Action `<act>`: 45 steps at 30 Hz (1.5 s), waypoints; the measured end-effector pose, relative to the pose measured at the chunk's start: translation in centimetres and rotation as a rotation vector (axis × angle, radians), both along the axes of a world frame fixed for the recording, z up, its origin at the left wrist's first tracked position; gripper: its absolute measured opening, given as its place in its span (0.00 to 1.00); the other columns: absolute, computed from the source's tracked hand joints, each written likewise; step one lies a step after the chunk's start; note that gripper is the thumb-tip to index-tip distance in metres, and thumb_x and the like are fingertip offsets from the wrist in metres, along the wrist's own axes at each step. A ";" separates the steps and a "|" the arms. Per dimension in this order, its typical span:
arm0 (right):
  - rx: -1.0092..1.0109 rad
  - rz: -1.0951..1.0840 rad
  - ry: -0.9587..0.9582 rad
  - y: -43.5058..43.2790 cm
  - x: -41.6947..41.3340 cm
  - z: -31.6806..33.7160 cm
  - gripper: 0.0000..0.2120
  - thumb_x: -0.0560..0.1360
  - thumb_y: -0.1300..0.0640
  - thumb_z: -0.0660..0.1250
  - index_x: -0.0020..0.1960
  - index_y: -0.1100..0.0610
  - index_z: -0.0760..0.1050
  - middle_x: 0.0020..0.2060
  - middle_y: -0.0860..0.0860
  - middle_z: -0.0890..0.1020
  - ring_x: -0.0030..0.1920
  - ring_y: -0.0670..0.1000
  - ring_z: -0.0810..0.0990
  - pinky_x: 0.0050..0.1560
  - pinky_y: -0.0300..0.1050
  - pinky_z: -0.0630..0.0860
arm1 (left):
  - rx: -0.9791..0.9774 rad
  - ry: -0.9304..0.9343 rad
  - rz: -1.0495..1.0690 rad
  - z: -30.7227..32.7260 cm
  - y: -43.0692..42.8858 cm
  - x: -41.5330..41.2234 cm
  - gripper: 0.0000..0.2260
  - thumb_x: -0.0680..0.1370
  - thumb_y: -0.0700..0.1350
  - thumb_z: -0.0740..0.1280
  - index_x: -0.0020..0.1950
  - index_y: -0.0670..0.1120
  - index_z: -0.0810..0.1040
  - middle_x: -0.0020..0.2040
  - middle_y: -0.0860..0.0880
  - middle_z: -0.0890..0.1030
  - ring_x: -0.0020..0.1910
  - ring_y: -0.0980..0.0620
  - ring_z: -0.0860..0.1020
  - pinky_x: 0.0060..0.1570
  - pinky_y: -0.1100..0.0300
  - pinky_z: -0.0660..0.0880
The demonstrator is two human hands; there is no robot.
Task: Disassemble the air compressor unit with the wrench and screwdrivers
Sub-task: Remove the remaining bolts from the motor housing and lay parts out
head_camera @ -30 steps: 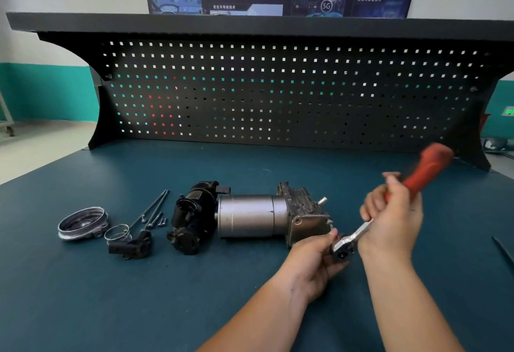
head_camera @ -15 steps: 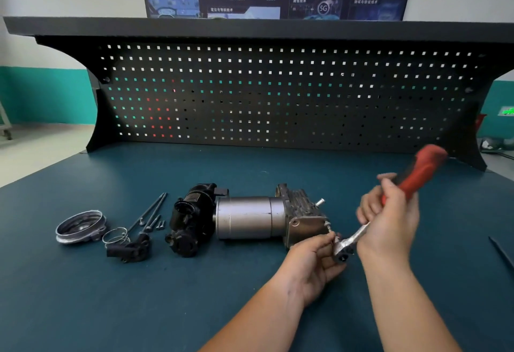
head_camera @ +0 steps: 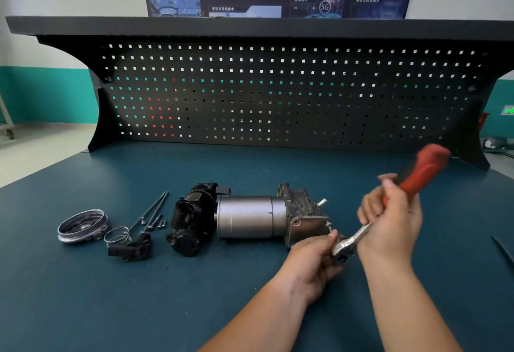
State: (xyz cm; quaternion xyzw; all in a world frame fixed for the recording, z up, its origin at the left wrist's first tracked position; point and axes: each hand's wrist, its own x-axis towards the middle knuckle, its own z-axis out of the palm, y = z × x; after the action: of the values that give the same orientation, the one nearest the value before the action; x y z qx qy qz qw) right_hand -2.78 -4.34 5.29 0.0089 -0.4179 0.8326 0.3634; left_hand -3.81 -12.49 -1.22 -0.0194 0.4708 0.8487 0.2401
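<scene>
The air compressor unit [head_camera: 251, 219] lies on its side on the blue bench, a silver cylinder between a black end on the left and a grey metal block on the right. My right hand [head_camera: 390, 219] grips the red handle of a ratchet wrench [head_camera: 422, 173], whose silver head [head_camera: 343, 248] sits at the block's right front corner. My left hand [head_camera: 314, 258] holds the wrench head there with its fingertips. The fastener under the head is hidden.
Left of the unit lie a round metal cover [head_camera: 82, 225], a wire clip [head_camera: 116, 234], a small black part [head_camera: 130, 248] and several long bolts and screws [head_camera: 151, 214]. A thin dark tool [head_camera: 502, 248] lies at the right edge. A black pegboard [head_camera: 278, 95] closes the back.
The wrench handle has swung slightly between frames, while its head stays at the block's corner. My left hand keeps its hold at the head. The compressor has not moved.
</scene>
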 end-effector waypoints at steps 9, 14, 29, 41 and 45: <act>-0.585 0.043 -0.268 3.5 -1.3 -1.1 0.09 0.74 0.53 0.59 0.35 0.50 0.65 0.22 0.46 0.59 0.20 0.44 0.57 0.21 0.35 0.55 | 0.036 -0.041 -0.021 0.4 0.0 0.2 0.07 0.79 0.43 0.63 0.46 0.45 0.79 0.36 0.51 0.84 0.33 0.58 0.82 0.32 0.66 0.77; -0.105 -0.006 0.008 0.7 -0.5 -0.2 0.05 0.73 0.60 0.59 0.40 0.52 0.69 0.20 0.43 0.62 0.20 0.42 0.59 0.21 0.35 0.56 | 0.065 -0.040 -0.006 0.1 -0.2 0.1 0.06 0.79 0.40 0.63 0.46 0.44 0.80 0.36 0.49 0.83 0.34 0.54 0.81 0.36 0.62 0.77; -0.136 0.046 -0.042 1.7 -0.6 0.1 0.09 0.77 0.60 0.57 0.40 0.52 0.69 0.20 0.43 0.62 0.19 0.42 0.59 0.20 0.35 0.56 | 0.114 -0.037 0.002 0.4 -0.3 0.3 0.10 0.79 0.38 0.61 0.59 0.44 0.75 0.37 0.47 0.82 0.32 0.51 0.81 0.34 0.60 0.79; -0.251 0.134 -0.199 3.7 -1.4 0.0 0.07 0.78 0.55 0.59 0.41 0.51 0.69 0.20 0.44 0.61 0.19 0.42 0.58 0.19 0.34 0.55 | 0.212 -0.110 -0.003 0.7 -0.3 0.3 0.07 0.80 0.42 0.59 0.53 0.42 0.75 0.39 0.41 0.84 0.34 0.46 0.83 0.32 0.59 0.80; -0.227 0.184 -0.280 4.9 -1.6 -0.2 0.08 0.78 0.55 0.59 0.40 0.51 0.69 0.20 0.44 0.61 0.18 0.41 0.58 0.18 0.32 0.55 | 0.228 -0.129 0.027 0.3 -0.2 0.1 0.11 0.81 0.47 0.59 0.53 0.40 0.75 0.40 0.40 0.84 0.36 0.46 0.84 0.35 0.59 0.81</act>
State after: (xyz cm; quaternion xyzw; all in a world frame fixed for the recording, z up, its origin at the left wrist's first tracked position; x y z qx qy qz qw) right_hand -4.35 0.52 5.09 -0.1099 -0.3651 0.8972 0.2228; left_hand -3.74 -12.64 -0.89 -0.0530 0.3545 0.8969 0.2590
